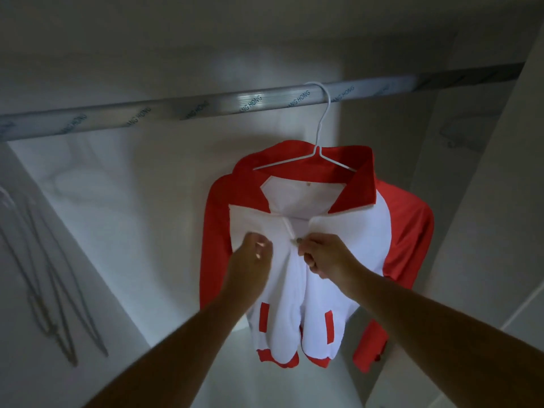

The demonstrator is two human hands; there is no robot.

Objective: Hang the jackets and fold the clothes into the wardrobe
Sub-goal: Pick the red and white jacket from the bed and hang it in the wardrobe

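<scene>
Both hands meet at the chest of the red-and-white jacket (353,231), one on either side of its front opening, close together but not touching. The left hand (253,256) has its fingers curled into the white front panel on its own side, bunching the cloth (the hand is blurred, so how each finger lies cannot be told). The right hand (323,256) pinches the small zipper pull (298,240) between thumb and forefinger, right where the two front panels come together, with its other fingers folded in toward the palm. Above the hands the front lies open and the red collar spreads wide. The jacket hangs on a white wire hanger (322,136) whose hook sits over the rod (206,105), well above the hands, inside the wardrobe (147,201). Below the hands hang the red pocket trims and red hem. Far to the left of the left hand hang blurred empty hangers (53,290).
</scene>
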